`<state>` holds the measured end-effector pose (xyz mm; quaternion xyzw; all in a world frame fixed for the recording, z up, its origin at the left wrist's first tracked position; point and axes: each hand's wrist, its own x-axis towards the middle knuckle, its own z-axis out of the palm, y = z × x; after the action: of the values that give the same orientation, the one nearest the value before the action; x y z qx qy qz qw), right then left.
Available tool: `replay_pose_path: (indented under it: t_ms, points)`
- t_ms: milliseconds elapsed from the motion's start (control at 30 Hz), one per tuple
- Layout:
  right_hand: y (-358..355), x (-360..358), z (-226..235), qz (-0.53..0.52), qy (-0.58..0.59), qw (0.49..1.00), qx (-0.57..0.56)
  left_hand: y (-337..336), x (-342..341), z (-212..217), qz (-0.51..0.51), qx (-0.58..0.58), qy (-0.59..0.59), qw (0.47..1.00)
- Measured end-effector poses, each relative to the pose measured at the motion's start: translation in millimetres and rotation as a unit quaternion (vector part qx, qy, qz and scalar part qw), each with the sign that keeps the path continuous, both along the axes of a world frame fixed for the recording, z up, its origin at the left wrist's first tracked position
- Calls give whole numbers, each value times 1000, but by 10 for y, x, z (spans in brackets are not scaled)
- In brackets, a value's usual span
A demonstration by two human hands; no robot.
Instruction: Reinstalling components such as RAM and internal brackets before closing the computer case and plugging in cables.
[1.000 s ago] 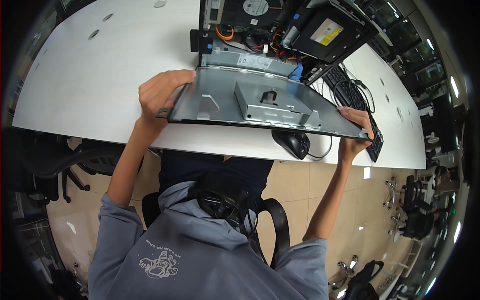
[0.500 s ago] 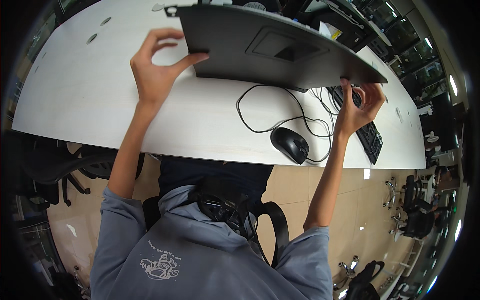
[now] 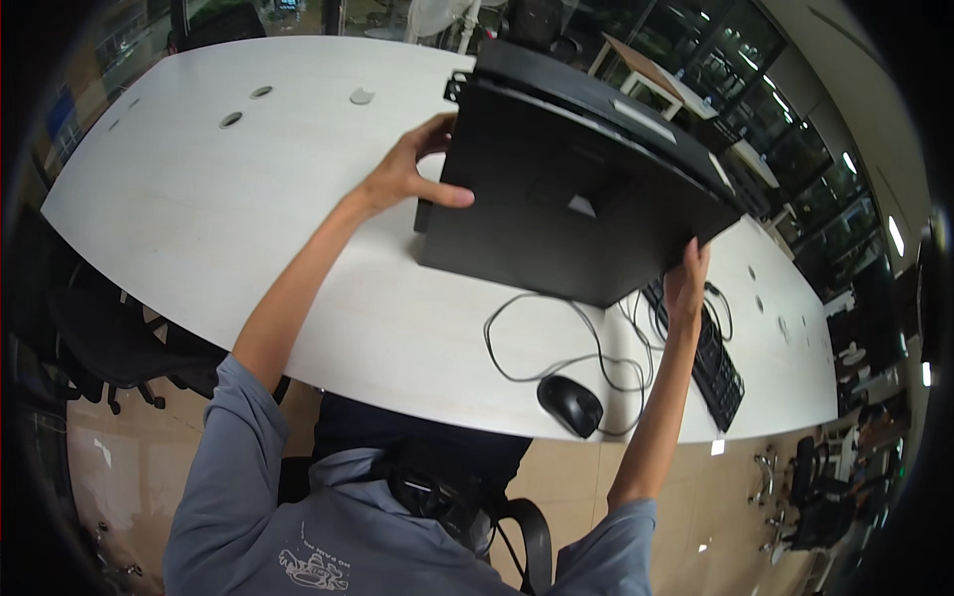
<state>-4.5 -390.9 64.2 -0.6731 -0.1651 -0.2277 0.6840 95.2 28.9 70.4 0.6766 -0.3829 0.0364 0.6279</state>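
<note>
Left hand [image 3: 409, 177]: grip about half open, in a C. Thumb flat on the outer face of the black side panel [image 3: 537, 199] near its left edge, fingers up at that edge, tips partly hidden. Can't tell if it's clamping. Right hand [image 3: 686, 286]: grip at the panel's right edge, low, one fingertip against the edge, rest hidden or bunched. Can't tell how tight or how far open.

Panel is upright, leaning a bit, plain outer face toward the person, against the near side of the black computer case [image 3: 606, 99]. Small recess mid-face, tab with a hole at its upper left corner. Can't tell from here if it's fully seated.

Case stands on the white table [image 3: 229, 209]. In front of it: black mouse [image 3: 570, 405] near the table's front edge, thin black cable [image 3: 486, 331] looped between mouse and case. Black keyboard [image 3: 717, 377] to the right, partly behind the right wrist.

Farther out: round table holes at upper left, dark office chair [image 3: 124, 333] lower left, tan tile floor below.
</note>
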Motion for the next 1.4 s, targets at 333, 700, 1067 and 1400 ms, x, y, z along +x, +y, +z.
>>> replay_pose_path:
  t_ms: [333, 700, 1067, 1400]
  points:
    - [128, 149, -157, -101, 28, 992, 65, -27, 33, -8, 65, -2, -22, 998]
    - [68, 189, -240, -115, 17, 991, 70, -23, 36, 5, 76, -5, -6, 997]
    - [-131, 88, -436, -31, -70, 986, 146, 435, 185, -644, 36, -22, 74, 996]
    - [-740, -259, -475, -504, 46, 800, -324, 563, 220, -1000, 263, -127, 261, 920]
